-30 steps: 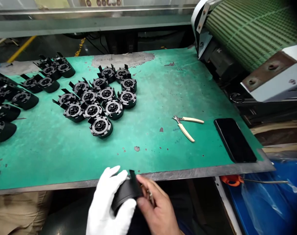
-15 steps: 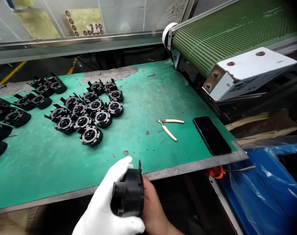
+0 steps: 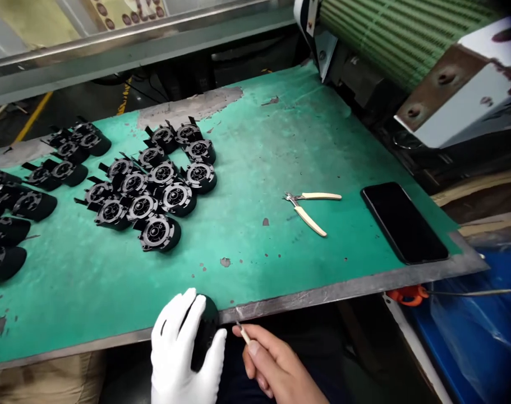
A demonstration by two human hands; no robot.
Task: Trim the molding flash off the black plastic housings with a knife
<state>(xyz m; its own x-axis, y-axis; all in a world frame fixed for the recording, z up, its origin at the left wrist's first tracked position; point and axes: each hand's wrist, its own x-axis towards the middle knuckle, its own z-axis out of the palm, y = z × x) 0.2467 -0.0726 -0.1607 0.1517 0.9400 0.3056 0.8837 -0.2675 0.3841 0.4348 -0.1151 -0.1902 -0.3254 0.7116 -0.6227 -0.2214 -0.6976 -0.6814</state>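
My left hand (image 3: 182,348), in a white glove, is closed round a black round plastic housing (image 3: 207,322) at the table's front edge. Much of that housing is hidden by the gloved fingers. To its right, my bare right hand (image 3: 272,362) pinches a small pale-handled tool (image 3: 245,335) with a thin dark tip. The tip points up and left, apart from the housing. Beyond my hands, a group of similar black housings (image 3: 158,233) stands on the green table top (image 3: 247,275).
Cream-handled nippers (image 3: 308,210) lie spread on the table, left of a black phone (image 3: 404,224). More black housings (image 3: 34,205) stand at the left. A green conveyor belt (image 3: 390,33) rises at the back right. Orange-handled scissors or a similar tool (image 3: 409,294) hang by the right edge.
The housing has moved left and down with my gloved hand. My right hand has come out from behind it, and the pale-handled tool now shows in its fingers. The view has shifted.
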